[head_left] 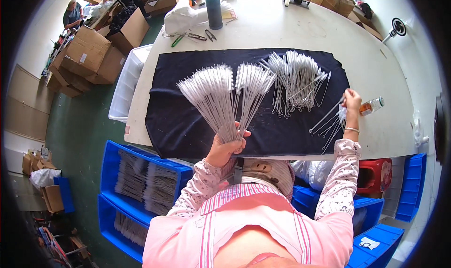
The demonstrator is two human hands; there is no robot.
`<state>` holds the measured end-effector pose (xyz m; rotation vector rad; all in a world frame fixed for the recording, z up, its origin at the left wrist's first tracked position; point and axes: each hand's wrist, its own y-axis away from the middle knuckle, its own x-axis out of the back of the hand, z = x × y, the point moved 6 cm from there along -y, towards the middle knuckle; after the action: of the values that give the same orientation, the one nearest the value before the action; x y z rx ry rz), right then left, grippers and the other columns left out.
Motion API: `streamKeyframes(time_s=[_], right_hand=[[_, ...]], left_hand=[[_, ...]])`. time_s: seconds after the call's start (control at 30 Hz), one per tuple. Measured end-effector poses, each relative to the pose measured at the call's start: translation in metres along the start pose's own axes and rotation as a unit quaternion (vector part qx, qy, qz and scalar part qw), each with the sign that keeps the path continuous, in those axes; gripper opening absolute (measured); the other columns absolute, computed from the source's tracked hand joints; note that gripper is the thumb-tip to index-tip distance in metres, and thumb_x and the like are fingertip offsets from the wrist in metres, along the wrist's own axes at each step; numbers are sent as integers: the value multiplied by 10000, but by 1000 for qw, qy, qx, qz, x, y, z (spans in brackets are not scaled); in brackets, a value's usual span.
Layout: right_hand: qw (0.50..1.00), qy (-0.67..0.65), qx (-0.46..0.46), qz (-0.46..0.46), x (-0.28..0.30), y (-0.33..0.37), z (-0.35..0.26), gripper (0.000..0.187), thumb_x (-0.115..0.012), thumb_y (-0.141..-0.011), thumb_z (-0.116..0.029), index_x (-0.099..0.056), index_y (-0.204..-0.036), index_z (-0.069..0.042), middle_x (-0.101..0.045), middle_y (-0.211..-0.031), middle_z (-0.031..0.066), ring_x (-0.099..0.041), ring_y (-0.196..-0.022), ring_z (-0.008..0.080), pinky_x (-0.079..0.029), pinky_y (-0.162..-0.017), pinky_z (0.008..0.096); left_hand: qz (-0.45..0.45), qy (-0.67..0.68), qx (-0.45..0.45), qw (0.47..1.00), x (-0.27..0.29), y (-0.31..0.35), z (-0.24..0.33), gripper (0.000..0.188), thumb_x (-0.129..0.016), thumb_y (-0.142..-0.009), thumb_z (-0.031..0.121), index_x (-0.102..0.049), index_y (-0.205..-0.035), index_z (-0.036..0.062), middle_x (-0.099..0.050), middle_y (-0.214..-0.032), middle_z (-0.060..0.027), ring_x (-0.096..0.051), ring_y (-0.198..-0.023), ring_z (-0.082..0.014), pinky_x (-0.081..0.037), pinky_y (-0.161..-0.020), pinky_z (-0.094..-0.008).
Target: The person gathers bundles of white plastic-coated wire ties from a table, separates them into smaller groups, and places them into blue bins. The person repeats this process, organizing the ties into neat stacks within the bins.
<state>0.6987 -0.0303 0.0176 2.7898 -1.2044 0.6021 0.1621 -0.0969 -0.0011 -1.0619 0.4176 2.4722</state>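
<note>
My left hand (pixel 228 145) is closed around the bare wire stems of a thick bundle of thin straw brushes (pixel 209 87). Their white bristled ends fan upward in two clumps above a dark cloth (pixel 174 122). At the cloth's right edge my right hand (pixel 351 100) is pinched on the upper end of one thin brush (pixel 326 115), whose stem slants down to the left. A few loose brushes (pixel 334 129) lie just below that hand, looped ends toward me. Between the hands, farther back, a large pile of similar brushes (pixel 298 77) rests on the cloth.
Right of my right hand lies a small glass bottle (pixel 371 107) with orange contents. Snips (pixel 210 35) and a dark blue cylinder (pixel 213 12) are at the table's back. Blue bins (pixel 141 174) of brushes stand below left. Cardboard boxes (pixel 87 54) and people are far left.
</note>
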Motion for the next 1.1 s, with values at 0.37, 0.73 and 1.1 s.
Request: streamKeyframes(time_s=[0.37,0.73,1.1], right_hand=[[835,-251,53,-487,-172,212,-143,597,-612,-845,-349,-478,-1304,9,-608,-1183,163,-601,-1019,228,-476,-873,344],[711,-488,-174,-475,-254,317,-150,182,-704,-813,-67,-662,-987,-36,-653,-861,17,-606,-766,95,-501,-665,248],[814,-411,-119,-394,-232,323,-154,213,-683,-857,-154,-633,-1020,-25,-613,-820,-13,-548,-663,47,-420,-521,189]], left_hand=[[-2,1,-4,1000,-4,-2,1,579,-614,-749,-62,-475,-1286,102,-623,-1067,-176,-581,-698,-171,-409,-521,-257],[38,-76,-6,996,7,13,12,640,-665,-736,-26,-423,-1323,53,-628,-1091,-180,-626,-778,-193,-459,-559,-265],[35,-55,-26,998,21,11,0,772,-697,-719,-47,-350,-1386,129,-624,-1094,-195,-632,-778,-198,-473,-591,-266]])
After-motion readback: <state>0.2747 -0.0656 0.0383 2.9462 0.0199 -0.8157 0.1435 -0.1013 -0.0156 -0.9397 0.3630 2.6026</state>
